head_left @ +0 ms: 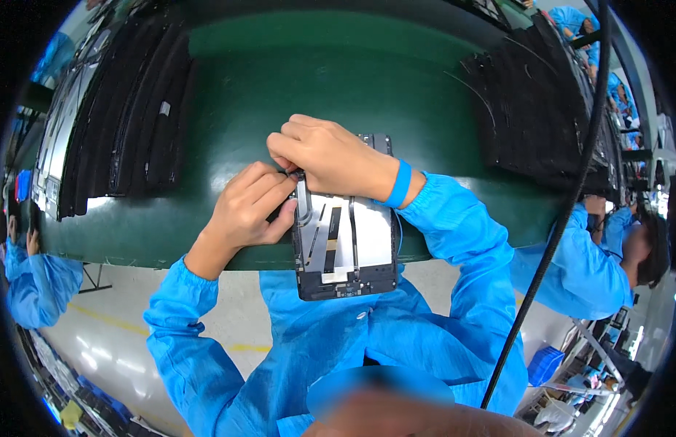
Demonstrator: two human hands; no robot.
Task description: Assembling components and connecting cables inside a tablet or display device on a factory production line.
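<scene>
An opened tablet-like device [374, 247] with a black frame, silver inner plates and a dark ribbon strip lies at the table's near edge, its lower end reaching past that edge. My left hand [247, 207] is closed at its upper left side, thumb and fingertips drawn together. From the right, my right hand [327, 156] crosses over the device's upper part, fingers curled and pinched at the same corner. The fingertips of both hands meet around a small dark piece there, too covered to name. A blue band [400, 183] circles my right wrist.
Black padded dividers with flat panels between them stand in a row [126, 109] at the left. Another black stack [534, 102] is at the right of the green table [316, 80]. A black cable [549, 247] hangs at the right. People in blue work on both sides.
</scene>
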